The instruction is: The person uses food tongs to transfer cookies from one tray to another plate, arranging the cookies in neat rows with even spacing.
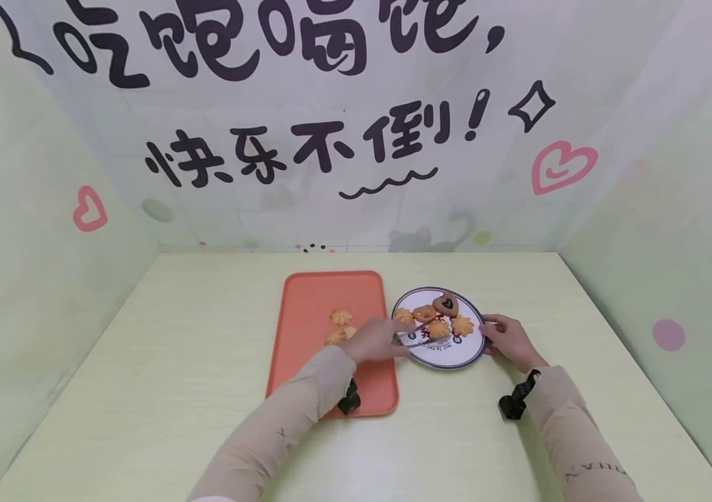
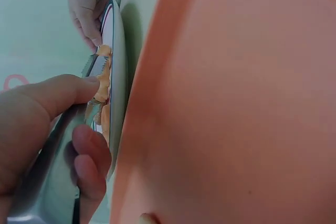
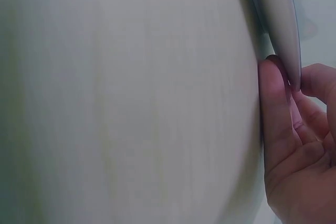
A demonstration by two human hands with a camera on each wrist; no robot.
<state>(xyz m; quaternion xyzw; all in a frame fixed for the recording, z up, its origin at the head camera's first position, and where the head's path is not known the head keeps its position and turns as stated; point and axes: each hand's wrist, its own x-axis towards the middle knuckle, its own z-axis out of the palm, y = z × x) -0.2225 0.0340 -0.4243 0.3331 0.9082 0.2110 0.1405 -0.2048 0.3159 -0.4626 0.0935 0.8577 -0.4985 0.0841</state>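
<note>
The left hand [image 1: 376,340] pinches metal tongs [image 1: 417,335], their tips among the cookies [image 1: 437,317] on the round plate [image 1: 450,358]. The right hand [image 1: 509,340] grips the plate's rim, steadying it. Two cookies already lie on the orange tray [image 1: 312,362] beside it on the desk [image 1: 173,390]; about five remain plated, so I'd judge it early going.

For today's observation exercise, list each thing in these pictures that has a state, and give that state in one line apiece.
Left hand: grips metal tongs.
Tongs: tips reach over the plate among the cookies.
Right hand: fingers hold the plate's rim.
Plate: flat on the table, holds several cookies.
Heart cookie: lies on the plate, far side.
Orange tray: flat on the table, two cookies on it.
</note>
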